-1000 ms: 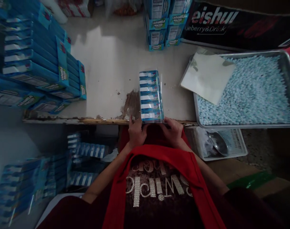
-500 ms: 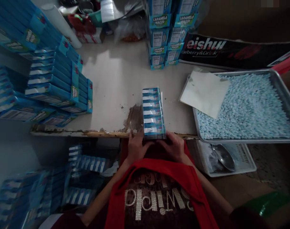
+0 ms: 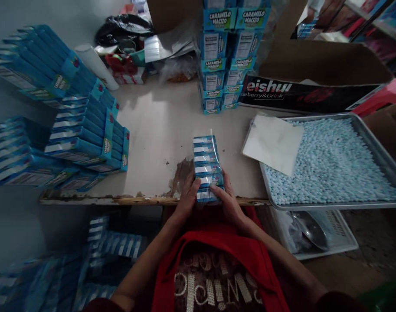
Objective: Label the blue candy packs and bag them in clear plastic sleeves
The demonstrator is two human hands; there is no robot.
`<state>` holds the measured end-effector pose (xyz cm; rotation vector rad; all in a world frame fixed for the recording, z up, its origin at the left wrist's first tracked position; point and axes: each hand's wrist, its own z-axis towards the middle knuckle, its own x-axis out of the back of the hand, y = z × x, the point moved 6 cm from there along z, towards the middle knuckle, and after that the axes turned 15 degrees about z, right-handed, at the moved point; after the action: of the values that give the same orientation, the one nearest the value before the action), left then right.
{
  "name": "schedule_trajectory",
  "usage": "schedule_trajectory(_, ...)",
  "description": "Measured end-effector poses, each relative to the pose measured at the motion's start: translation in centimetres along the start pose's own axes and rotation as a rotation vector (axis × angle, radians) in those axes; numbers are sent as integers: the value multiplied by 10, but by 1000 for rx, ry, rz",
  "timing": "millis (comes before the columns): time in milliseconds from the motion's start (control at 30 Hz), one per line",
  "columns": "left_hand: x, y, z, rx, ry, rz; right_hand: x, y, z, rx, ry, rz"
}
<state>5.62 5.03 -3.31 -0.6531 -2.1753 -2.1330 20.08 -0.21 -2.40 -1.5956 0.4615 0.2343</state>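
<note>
A row of small blue candy boxes [image 3: 205, 157] in clear plastic film stands at the table's front edge, right in front of me. My left hand [image 3: 188, 190] grips the near left side of this pack, thumb over the top. From the right, my right hand [image 3: 228, 197] wraps the same near end, with its thumb on the nearest boxes. Loose clear film sticks up at the pack's far end. The undersides of both hands' fingers are hidden by the boxes.
Stacks of blue boxes [image 3: 87, 134] stand at left; wrapped box towers [image 3: 214, 65] rise at the back. At right, a metal tray [image 3: 331, 206] holds pale blue candies beneath a paper sheet [image 3: 276, 141]. A scoop [image 3: 310, 229] lies in a white bin [image 3: 342, 249] below.
Both hands have moved from beside the pack's near end up onto it, closing around its sides with thumbs on top. The view has shifted, showing more of the back area.
</note>
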Motion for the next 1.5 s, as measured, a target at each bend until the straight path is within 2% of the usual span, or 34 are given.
schedule_trajectory(100,19,10,6,22,-53,-77,-6,-4,11,34,-63,-57)
schedule_trajectory(200,34,28,23,18,-113,-269,-17,-10,38,68,-140,-60)
schedule_trajectory(267,41,39,36,24,-99,-361,-29,-15,62,77,-222,-48)
schedule_trajectory(333,47,44,51,49,-29,-414,-39,-20,85,76,-302,-56)
schedule_trajectory(467,53,34,87,157,118,-591,-37,-30,120,106,-301,-41)
schedule_trajectory(633,58,11,116,203,205,-701,-10,-25,132,136,-201,-68)
schedule_trajectory(767,61,9,122,169,205,-695,3,7,136,22,-69,-172)
schedule_trajectory(900,60,13,126,153,173,-646,1,29,146,-69,-31,-155)
schedule_trajectory(1000,60,12,123,158,138,-628,2,29,148,-93,13,-193)
schedule_trajectory(1100,67,2,109,143,152,-565,7,17,143,-27,87,-448)
schedule_trajectory(1167,75,-9,97,169,203,-519,10,9,137,20,109,-645)
schedule_trajectory(1233,84,-22,88,251,287,-494,12,7,134,23,91,-763)
schedule_trajectory(1300,89,-28,87,327,336,-482,12,10,133,11,36,-771)
schedule_trajectory(1433,87,-18,104,297,222,-449,7,15,137,77,-116,-720)
schedule_trajectory(1500,90,-17,100,270,244,-401,8,16,137,77,-140,-744)
